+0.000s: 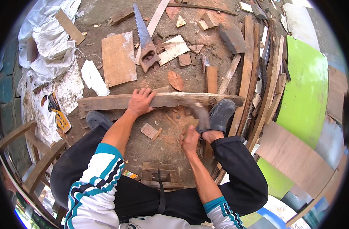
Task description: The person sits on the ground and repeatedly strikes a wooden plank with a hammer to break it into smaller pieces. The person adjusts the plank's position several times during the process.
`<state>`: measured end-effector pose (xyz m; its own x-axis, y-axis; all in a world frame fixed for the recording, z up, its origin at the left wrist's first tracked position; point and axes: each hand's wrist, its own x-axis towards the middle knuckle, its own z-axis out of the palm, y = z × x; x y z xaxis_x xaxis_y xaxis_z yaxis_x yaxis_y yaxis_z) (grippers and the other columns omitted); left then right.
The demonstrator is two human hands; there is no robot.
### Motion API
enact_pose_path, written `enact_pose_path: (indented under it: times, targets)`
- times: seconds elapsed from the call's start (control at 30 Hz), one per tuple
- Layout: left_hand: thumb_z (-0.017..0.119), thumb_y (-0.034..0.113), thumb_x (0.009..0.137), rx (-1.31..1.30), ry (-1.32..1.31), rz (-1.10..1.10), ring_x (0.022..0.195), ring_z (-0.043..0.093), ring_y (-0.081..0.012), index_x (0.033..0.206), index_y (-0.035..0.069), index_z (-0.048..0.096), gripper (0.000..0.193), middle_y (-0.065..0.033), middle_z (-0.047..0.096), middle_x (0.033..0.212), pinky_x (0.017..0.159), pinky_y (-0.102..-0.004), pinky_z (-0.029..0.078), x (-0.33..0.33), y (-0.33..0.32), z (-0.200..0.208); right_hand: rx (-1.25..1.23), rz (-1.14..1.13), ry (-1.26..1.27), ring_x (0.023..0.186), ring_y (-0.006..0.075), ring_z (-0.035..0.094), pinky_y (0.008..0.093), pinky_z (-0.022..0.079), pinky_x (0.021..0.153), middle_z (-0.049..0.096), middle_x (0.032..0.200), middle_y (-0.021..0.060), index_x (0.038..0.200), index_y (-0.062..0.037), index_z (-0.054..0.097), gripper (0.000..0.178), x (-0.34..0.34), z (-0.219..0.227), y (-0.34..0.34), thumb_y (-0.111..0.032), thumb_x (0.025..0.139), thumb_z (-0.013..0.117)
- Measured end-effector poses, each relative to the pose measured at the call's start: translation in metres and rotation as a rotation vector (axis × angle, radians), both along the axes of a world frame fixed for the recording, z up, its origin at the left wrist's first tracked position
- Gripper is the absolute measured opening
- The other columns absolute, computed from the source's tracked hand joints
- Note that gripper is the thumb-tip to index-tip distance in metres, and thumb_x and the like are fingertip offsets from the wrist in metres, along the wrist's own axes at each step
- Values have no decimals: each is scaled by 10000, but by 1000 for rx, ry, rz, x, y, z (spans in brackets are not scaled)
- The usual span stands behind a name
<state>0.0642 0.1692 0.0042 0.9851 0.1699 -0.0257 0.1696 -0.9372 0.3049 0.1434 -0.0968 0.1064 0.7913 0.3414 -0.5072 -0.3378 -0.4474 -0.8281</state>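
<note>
A long wooden plank (170, 100) lies crosswise in front of me, its right end by my right shoe (221, 114). My left hand (141, 102) is on top of it left of the middle, fingers bent over the far edge and pressing it down. My right hand (189, 141) is closed round the handle of a short tool (200, 115) with a broad, dark grey metal head. Motion smears that head, so I cannot tell its exact kind. It is over or against the plank's near edge, close to my right shoe.
Beyond the plank lie a handsaw (144, 42), a square board (119, 59) and a dark stone block (232, 37). Long timber strips (247, 76) and a green panel (302, 91) line the right. White sacking (44, 42) and a wooden chair (42, 166) are at left.
</note>
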Motion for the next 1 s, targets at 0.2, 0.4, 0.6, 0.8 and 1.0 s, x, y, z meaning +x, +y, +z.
enact_pose_path:
  times: [0.2,0.4,0.6,0.8,1.0]
  targets:
    - [838,523,643,7,-4,31,1074,560,-241,1265,143,582,773,-54,566,1157,861,-413,427,-10,3,-4,-76,96,174,531,100,487,265,358,451,456,602,7,804,-35,527,658,-1,26,11,-647,1010,403]
    - [838,524,641,2,-28,6,1068,561,-243,1264,143,582,774,-52,567,1151,863,-411,428,1,2,2,202,25,-42,534,138,483,329,374,494,439,571,25,735,-28,517,669,-17,-27,-17,-645,989,467]
    - [852,498,634,2,0,36,1073,558,-243,1277,147,574,783,-52,564,1146,868,-410,427,-7,3,-1,-179,264,-96,525,182,512,365,407,528,523,605,76,739,3,552,609,-33,-25,-19,-535,1017,487]
    - [853,502,641,-3,-2,3,1074,557,-249,1289,146,567,793,-59,558,1151,869,-414,426,0,2,4,142,60,13,552,182,501,372,389,533,515,620,64,775,-6,547,600,-35,-61,-30,-544,1024,459]
    - [854,509,640,-16,17,33,1079,557,-249,1282,141,574,791,-57,561,1158,865,-416,428,-5,1,1,-170,328,-165,521,229,521,393,418,542,506,575,135,718,8,534,671,-26,-50,-36,-610,980,506]
